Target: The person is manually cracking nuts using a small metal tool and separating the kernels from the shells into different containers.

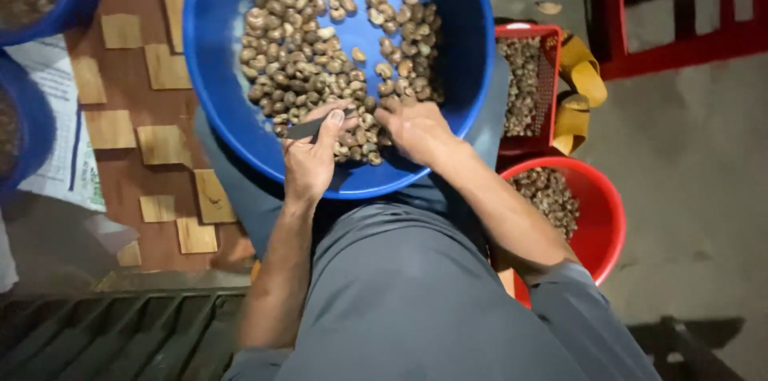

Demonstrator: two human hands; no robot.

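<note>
View: you have one camera only, worn on your head; no second view shares the scene.
Direction: it looks almost straight down over your chest and lap.
Nearness: close, with your forearms running up from the lower centre of the frame.
Centre: the blue basin (216, 45) fills the upper middle.
Edges: the red bowl (612, 225) sits at lower right, the tiled floor (128, 77) at left.
</note>
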